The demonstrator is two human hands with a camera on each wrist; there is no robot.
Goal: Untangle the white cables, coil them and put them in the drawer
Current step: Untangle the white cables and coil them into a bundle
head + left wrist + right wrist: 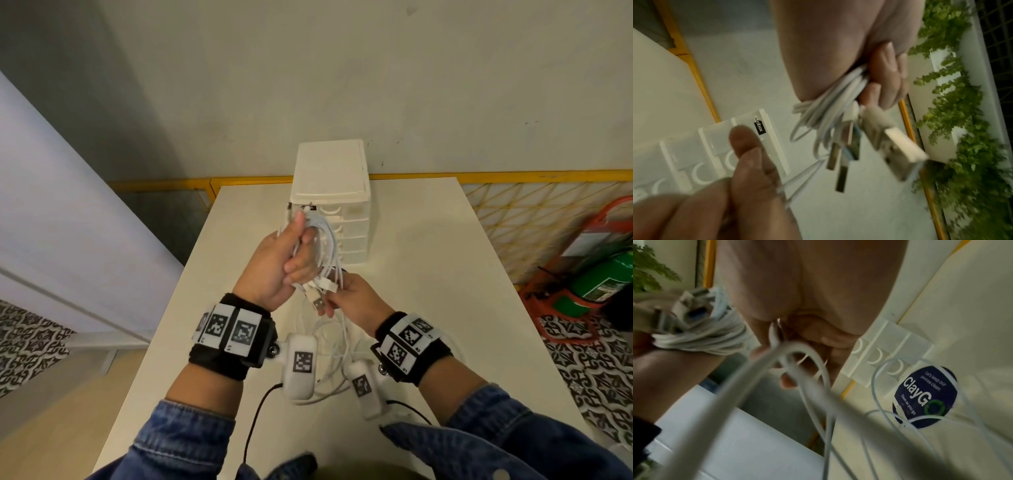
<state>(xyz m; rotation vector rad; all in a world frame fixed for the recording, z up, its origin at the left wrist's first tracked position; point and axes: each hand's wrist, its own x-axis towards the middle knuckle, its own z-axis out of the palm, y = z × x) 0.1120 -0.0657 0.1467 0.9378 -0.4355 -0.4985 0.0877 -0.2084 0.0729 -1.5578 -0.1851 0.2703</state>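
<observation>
White tabletop point(411, 274) at frame centre, a small drawer unit point(330, 202) against the wall: the left hand point(274, 270) curls tightly around a bundle of white cables point(325, 246), while the right hand point(356, 301) pinches loose strands just below, near dangling USB plugs point(318, 301).

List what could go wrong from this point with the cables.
1. The left hand grips a thick cable bundle with several plugs dangling; a slack grip could let the loops spring apart.
2. The right hand holds strands that trail to loose cable on the table; pulling may tighten a knot.
3. The drawer unit looks closed, and both hands are busy.
</observation>
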